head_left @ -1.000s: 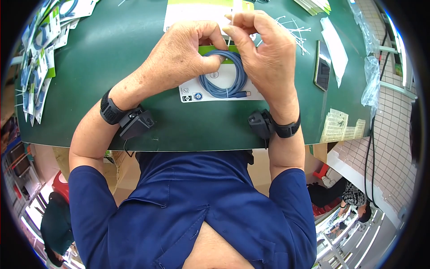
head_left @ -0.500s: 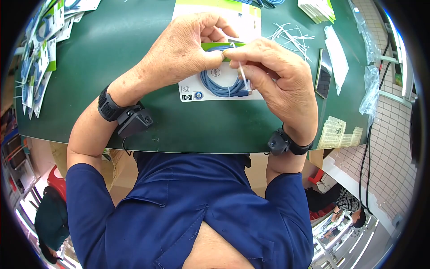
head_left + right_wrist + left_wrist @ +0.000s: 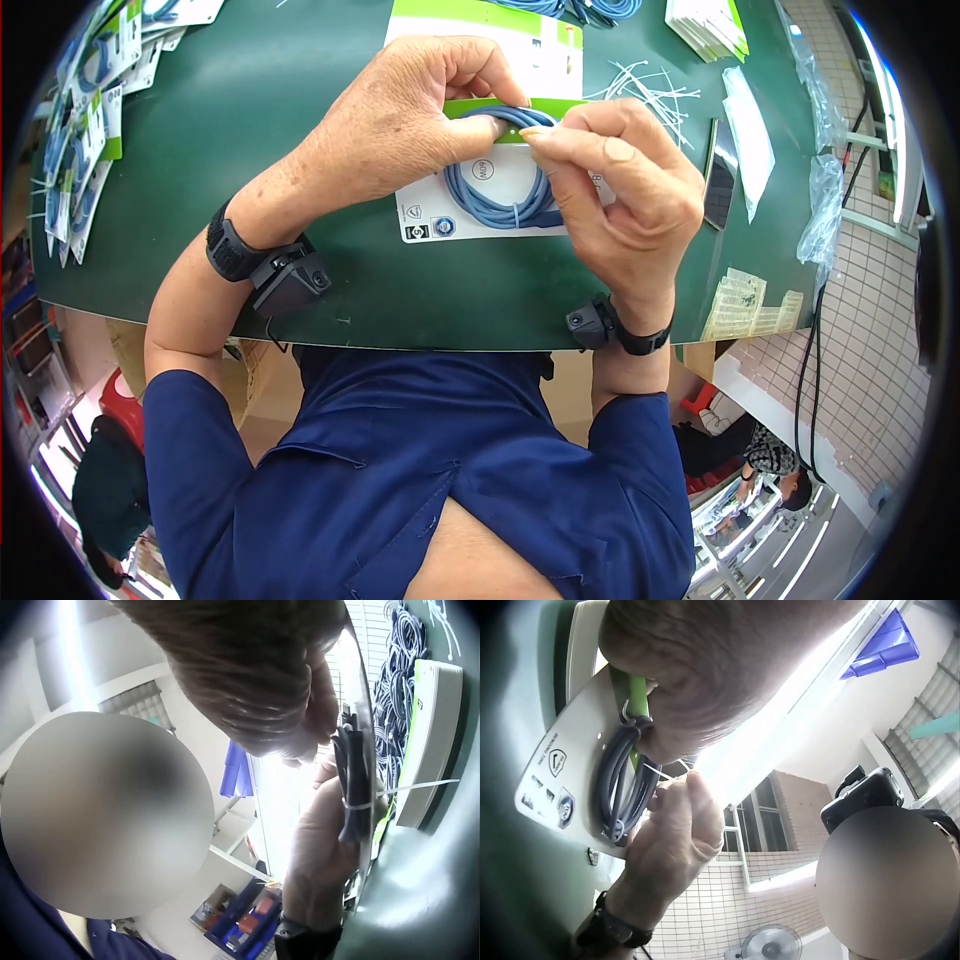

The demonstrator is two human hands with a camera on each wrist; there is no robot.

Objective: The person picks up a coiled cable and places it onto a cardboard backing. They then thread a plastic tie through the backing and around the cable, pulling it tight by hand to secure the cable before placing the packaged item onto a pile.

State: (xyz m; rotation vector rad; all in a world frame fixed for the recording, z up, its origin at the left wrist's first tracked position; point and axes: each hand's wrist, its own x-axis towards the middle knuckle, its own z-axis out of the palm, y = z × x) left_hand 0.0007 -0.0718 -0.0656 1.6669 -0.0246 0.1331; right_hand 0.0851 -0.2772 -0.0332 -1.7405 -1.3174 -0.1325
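Note:
A coiled blue cable [image 3: 487, 212] lies against a white and green packaging card [image 3: 418, 205] in front of me. My left hand [image 3: 405, 115] grips the card's top edge and the upper part of the coil between thumb and fingers. Close to the coil's top, my right hand [image 3: 630, 180] pinches a thin white cable tie [image 3: 658, 772] between thumb and forefinger. In the right wrist view, a length of the cable tie [image 3: 420, 786] sticks out behind the card. A second, small tie [image 3: 516, 215] binds the coil's lower side.
Loose white cable ties [image 3: 650, 95] lie beyond my right hand. A stack of cards [image 3: 550, 70] and bundled cables [image 3: 605, 10] are at the back. On the right are a phone [image 3: 717, 185] and a white strip [image 3: 750, 140]; carded cables [image 3: 95, 145] are heaped at left.
My right hand came down from above the card's top to its front right with the tie, then moved slightly up to the coil's top. My left hand keeps its grip.

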